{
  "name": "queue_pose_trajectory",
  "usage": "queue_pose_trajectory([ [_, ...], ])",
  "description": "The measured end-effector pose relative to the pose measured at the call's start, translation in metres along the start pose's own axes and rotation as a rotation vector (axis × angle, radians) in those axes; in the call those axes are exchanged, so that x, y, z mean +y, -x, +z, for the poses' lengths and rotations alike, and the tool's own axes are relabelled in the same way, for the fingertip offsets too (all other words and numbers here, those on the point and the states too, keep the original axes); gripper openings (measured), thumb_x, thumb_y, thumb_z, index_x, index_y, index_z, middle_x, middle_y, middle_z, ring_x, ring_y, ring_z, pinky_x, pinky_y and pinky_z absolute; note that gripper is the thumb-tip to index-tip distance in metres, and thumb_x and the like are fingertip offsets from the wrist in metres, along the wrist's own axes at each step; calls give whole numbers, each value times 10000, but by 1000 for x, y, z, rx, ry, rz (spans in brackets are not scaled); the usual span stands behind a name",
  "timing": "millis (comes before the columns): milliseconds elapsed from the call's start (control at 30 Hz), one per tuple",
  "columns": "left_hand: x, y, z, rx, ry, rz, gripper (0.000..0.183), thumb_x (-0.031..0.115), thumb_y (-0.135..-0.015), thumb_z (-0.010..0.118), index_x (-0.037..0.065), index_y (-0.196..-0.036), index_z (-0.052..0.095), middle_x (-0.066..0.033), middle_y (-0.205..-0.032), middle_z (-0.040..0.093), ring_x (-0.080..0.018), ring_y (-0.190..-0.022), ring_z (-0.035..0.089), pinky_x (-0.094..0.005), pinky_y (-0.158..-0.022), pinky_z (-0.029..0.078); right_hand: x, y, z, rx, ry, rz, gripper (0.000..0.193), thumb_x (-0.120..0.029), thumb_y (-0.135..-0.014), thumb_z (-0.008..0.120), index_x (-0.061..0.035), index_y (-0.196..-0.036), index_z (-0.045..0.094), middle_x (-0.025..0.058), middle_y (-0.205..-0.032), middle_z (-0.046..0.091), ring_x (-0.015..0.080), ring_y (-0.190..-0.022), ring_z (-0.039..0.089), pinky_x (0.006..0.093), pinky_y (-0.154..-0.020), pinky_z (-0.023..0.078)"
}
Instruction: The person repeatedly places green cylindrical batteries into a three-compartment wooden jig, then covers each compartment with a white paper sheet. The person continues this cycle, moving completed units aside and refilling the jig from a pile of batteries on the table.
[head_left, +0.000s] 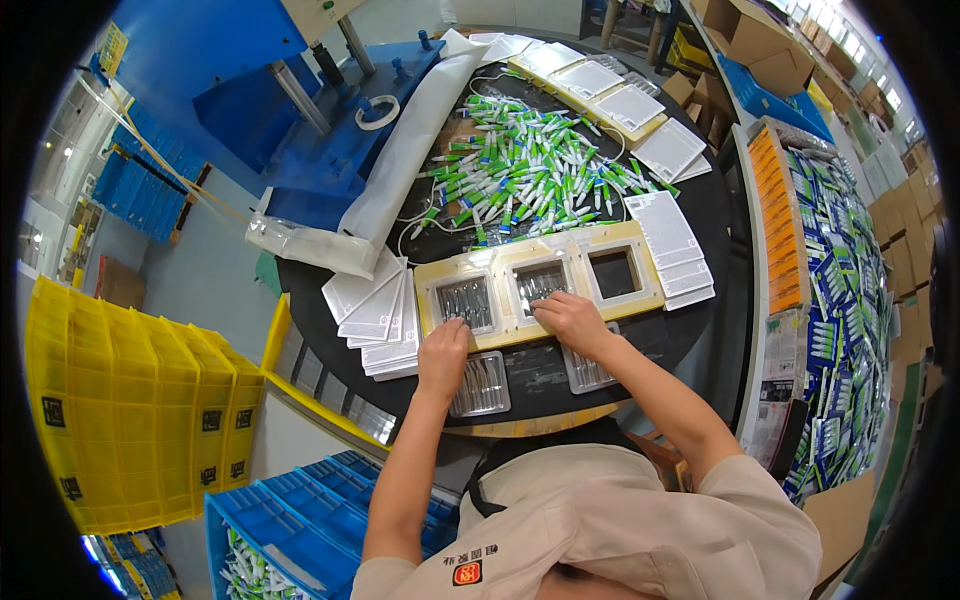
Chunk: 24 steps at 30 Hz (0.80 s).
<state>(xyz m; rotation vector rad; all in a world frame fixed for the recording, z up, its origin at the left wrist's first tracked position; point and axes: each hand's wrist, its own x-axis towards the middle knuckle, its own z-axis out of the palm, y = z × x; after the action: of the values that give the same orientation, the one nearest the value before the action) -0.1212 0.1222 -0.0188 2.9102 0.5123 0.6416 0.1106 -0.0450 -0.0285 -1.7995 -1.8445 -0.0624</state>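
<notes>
A pale yellow rectangular frame with three square wells [540,262] is lying across the near part of the round black desk [700,215]. Its left well [467,302] and middle well [540,283] are each holding a clear plastic blister tray with ribbed pockets; the right well [614,272] is showing only a dark bottom.

The left hand [444,352] is resting at the near edge of the left well, its fingers curled down onto the frame's rim — whether the grip is pinching anything, I cannot tell. The right hand [570,318] is lying at the near edge of the middle well, fingers bent and pressing on the tray's lip; its grip looks pressed together, though nothing held is showing.

Just nearer the person, two more clear blister trays are sitting on the desk — one [481,384] under the left wrist, one [588,370] beside the right forearm — both seeming to be carrying small tubes.

Beyond the frame, a loose heap of small white tubes with green and blue caps [525,170] is spreading over the middle of the desk. Stacks of white printed cards [375,320] are fanning out left of the frame, and another stack [672,250] is lying on its right.

A yellow plastic crate stack [140,410] is standing at the left, and a blue plastic crate [290,535] below it is holding more tubes.
</notes>
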Motion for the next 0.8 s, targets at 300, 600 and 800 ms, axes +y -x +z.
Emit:
queue_pose_trajectory([
  [300,-15,-29,-11,-283,151,-191,75,156,-778,728,93,-793,764,-79,-865,694,-329,-781,681,-444,-683,543,-5,12,-66,105,-511,336,251,-171,-892,741,-21,-1091,711,128,-1188,705,343,-1076,648,399,-924,527],
  [600,-33,-69,-21,-661,197,-194,199,241,-645,884,99,-757,799,-105,-724,729,-300,-688,701,-400,-651,547,-32,96,-75,-523,-235,265,286,-261,-788,796,-80,-992,710,97,-958,640,310,-971,639,423,-797,535],
  [800,2,-77,-31,-476,152,-151,316,260,-722,864,71,-962,785,-110,-990,751,-309,-927,712,-397,-805,559,-8,88,-75,-571,-446,221,138,-177,-837,741,-61,-912,748,99,-920,656,311,-960,645,423,-789,531],
])
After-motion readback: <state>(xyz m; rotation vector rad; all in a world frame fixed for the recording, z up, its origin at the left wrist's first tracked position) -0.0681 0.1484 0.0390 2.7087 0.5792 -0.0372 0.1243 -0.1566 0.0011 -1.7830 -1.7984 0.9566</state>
